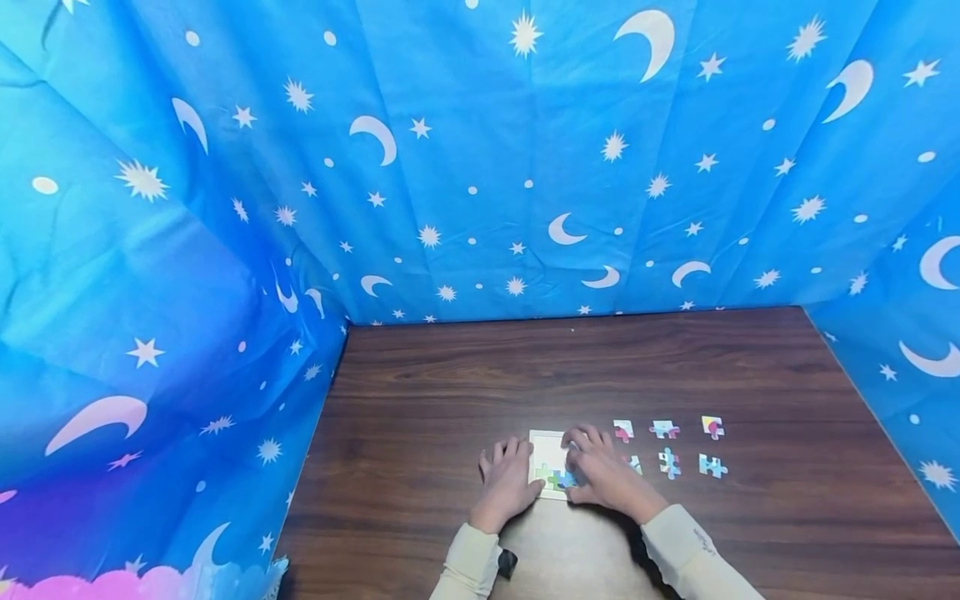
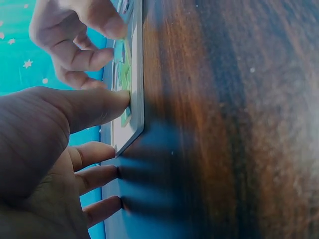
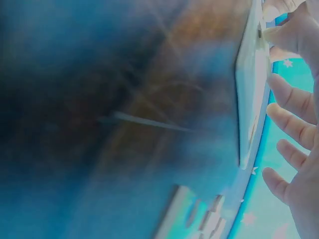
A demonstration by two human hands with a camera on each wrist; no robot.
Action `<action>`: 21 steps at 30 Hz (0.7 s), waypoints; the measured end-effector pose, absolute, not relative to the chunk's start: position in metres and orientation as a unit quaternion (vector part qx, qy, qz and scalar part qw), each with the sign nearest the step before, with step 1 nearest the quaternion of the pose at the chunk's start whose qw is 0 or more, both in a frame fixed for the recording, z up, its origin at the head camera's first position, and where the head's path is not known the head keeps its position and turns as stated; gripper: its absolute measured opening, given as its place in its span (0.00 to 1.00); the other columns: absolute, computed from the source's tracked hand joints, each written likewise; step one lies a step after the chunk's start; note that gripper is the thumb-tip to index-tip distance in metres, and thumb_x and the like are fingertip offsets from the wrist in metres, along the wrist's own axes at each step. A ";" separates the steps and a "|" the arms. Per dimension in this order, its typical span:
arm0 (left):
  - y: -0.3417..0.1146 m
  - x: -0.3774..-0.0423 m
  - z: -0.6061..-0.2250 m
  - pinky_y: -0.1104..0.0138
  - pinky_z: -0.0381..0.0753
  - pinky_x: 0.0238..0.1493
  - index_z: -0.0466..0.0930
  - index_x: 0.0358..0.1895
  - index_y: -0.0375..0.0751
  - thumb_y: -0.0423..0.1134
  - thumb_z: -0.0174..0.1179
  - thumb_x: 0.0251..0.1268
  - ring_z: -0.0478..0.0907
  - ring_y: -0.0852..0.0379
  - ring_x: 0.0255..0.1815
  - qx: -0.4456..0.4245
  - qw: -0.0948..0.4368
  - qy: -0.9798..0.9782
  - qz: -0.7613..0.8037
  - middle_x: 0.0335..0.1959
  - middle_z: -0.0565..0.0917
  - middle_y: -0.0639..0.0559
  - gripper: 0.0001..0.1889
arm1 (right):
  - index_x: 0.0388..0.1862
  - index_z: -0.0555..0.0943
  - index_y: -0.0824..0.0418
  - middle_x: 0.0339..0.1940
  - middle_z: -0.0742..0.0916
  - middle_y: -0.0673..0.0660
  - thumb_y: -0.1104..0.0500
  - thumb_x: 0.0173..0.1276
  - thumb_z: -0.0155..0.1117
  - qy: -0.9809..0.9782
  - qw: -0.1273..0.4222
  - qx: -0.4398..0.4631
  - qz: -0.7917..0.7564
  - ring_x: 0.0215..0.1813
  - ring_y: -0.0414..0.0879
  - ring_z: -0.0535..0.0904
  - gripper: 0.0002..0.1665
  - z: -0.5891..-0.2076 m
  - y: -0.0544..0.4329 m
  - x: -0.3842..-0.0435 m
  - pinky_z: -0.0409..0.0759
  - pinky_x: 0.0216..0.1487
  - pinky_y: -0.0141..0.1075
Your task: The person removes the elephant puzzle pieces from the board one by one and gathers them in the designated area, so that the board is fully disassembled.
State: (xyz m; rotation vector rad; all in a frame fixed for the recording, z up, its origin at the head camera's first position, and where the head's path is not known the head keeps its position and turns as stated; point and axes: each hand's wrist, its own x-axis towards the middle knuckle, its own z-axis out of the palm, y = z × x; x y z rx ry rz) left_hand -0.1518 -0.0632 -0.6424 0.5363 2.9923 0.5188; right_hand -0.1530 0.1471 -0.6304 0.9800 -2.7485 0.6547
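A small white puzzle tray (image 1: 549,448) lies on the table, with green (image 1: 544,474) and blue (image 1: 566,481) jigsaw pieces along its near side. My left hand (image 1: 506,483) is at the tray's left edge. In the left wrist view its straight thumb (image 2: 102,105) presses by the green piece, and the other fingers touch the tray edge and table. Spread over the tray's right side, my right hand (image 1: 609,477) hides part of it; the thumb is at the near edge and the fingers farther back. Its thumb tip touches the pieces in the left wrist view.
Several loose jigsaw pieces (image 1: 664,429) lie in two rows right of the tray, one (image 1: 636,464) partly behind my right hand. A small black object (image 1: 507,564) is by the left sleeve. Blue star-and-moon cloth (image 1: 480,167) borders the dark wooden table (image 1: 420,375).
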 end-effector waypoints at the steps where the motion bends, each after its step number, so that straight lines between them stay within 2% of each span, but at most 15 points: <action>1: -0.062 -0.152 -0.642 0.32 0.62 0.59 0.77 0.59 0.43 0.48 0.72 0.56 0.68 0.41 0.61 0.173 0.028 0.970 0.168 0.58 0.76 0.47 0.28 | 0.20 0.77 0.54 0.49 0.80 0.59 0.52 0.42 0.76 -0.916 0.078 0.330 0.217 0.59 0.63 0.70 0.15 -0.629 0.148 -0.154 0.69 0.55 0.63; 9: -0.055 -0.152 -0.638 0.32 0.63 0.58 0.77 0.59 0.42 0.47 0.72 0.56 0.68 0.40 0.61 0.176 0.026 0.968 0.175 0.59 0.75 0.46 0.28 | 0.19 0.75 0.51 0.50 0.81 0.58 0.53 0.39 0.76 -0.915 0.090 0.301 0.253 0.59 0.60 0.70 0.15 -0.619 0.159 -0.150 0.70 0.54 0.57; 17: -0.060 -0.149 -0.639 0.31 0.61 0.60 0.76 0.61 0.40 0.46 0.72 0.59 0.66 0.40 0.64 0.168 0.043 0.968 0.180 0.64 0.74 0.44 0.28 | 0.21 0.76 0.50 0.52 0.82 0.59 0.56 0.35 0.78 -0.900 0.133 0.259 0.325 0.60 0.60 0.69 0.17 -0.606 0.182 -0.132 0.66 0.58 0.64; 21: -0.062 -0.148 -0.640 0.30 0.61 0.60 0.76 0.61 0.40 0.46 0.71 0.59 0.66 0.39 0.64 0.169 0.044 0.968 0.181 0.63 0.74 0.44 0.29 | 0.21 0.76 0.49 0.52 0.82 0.57 0.58 0.34 0.78 -0.901 0.144 0.246 0.325 0.60 0.59 0.69 0.18 -0.600 0.196 -0.124 0.69 0.53 0.65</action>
